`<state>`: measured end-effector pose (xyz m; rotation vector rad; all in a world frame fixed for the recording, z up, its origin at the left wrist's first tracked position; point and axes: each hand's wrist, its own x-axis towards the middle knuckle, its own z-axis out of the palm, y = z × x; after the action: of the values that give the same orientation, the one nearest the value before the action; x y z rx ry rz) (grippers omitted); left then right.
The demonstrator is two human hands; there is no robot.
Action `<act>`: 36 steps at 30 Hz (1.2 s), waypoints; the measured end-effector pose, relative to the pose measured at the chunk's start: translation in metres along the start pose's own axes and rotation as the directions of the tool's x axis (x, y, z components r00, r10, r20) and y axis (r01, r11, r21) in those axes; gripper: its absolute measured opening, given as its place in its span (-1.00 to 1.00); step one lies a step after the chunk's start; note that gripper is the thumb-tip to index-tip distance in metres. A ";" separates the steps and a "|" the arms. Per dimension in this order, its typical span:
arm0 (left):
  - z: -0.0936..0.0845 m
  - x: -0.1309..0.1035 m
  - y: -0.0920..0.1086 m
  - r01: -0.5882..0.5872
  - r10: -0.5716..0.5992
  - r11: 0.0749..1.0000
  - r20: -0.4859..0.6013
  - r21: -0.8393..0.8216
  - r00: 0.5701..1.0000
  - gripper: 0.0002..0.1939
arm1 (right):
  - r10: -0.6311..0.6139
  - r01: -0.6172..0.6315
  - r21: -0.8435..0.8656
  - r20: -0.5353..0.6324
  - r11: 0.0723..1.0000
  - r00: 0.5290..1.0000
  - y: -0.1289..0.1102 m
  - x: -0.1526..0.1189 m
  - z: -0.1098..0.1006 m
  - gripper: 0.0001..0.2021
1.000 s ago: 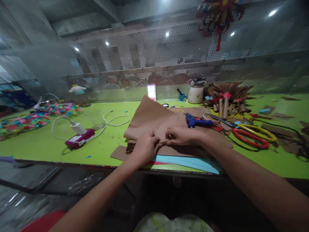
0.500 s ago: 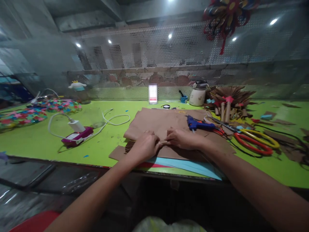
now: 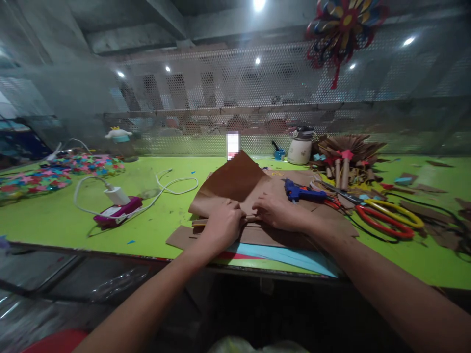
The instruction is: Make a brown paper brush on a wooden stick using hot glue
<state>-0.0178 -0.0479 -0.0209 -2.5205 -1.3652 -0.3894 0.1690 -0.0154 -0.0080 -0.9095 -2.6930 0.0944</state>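
A sheet of brown kraft paper (image 3: 230, 184) lies in front of me, its far part raised and curling up to a point. My left hand (image 3: 225, 223) is closed on the folded near edge of the sheet, fingers bent over it. Beside it, my right hand (image 3: 276, 212) pinches the same narrow folded edge, with a small gap between the two hands. Pleated layers show at the paper's left end, by my left wrist. Below lie a flat brown sheet (image 3: 179, 238) and light blue paper (image 3: 294, 256) at the table's front edge.
Right of my hands lie a blue glue gun (image 3: 305, 192) and scissors (image 3: 386, 223) with red and yellow handles. Behind them stand paper fans (image 3: 351, 149) and a white jug (image 3: 299, 149). At left are a purple power strip (image 3: 119, 212) with a white cable and colourful stars (image 3: 90, 163).
The far part of the brown paper has risen off the stack into a peak, partly covering the phone-like screen behind. Both hands stay at the near edge, almost in place.
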 end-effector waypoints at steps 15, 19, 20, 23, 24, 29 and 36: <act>0.009 0.010 -0.012 0.108 -0.108 0.994 -0.046 -0.002 0.993 -0.70 | -0.015 0.014 -0.019 -0.076 1.000 0.997 0.019 0.003 0.026 -0.75; 0.010 0.010 -0.011 0.050 -0.049 0.998 -0.024 0.039 0.998 -0.75 | 0.032 -0.038 -0.094 -0.064 0.995 0.997 0.018 0.006 0.024 -0.79; 0.011 0.011 -0.012 0.046 -0.045 0.998 -0.011 0.053 0.999 -0.76 | 0.047 -0.054 -0.108 -0.067 0.993 0.997 0.018 0.008 0.024 -0.80; 0.014 0.018 -0.015 0.045 -0.047 0.994 0.017 0.099 0.999 -0.76 | 0.108 -0.118 -0.107 -0.096 0.987 0.990 0.023 0.012 0.026 -0.77; 0.015 0.020 -0.017 0.033 -0.037 0.993 0.028 0.114 0.999 -0.76 | 0.132 -0.142 -0.085 -0.114 0.986 0.985 0.026 0.013 0.027 -0.75; 0.016 0.031 -0.027 -0.123 0.111 0.983 0.097 0.133 0.989 -0.77 | 0.148 -0.148 0.012 -0.158 0.989 0.976 0.033 0.011 0.024 -0.74; -0.030 0.045 -0.041 -0.262 0.245 0.964 0.205 0.056 0.947 -0.82 | 0.089 -0.086 0.021 -0.245 0.996 0.965 0.009 0.005 0.008 -0.85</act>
<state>-0.0320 -0.0018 0.0258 -2.6762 -1.0708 -0.0317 0.1686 -0.0049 -0.0158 -0.9689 -2.4229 0.0129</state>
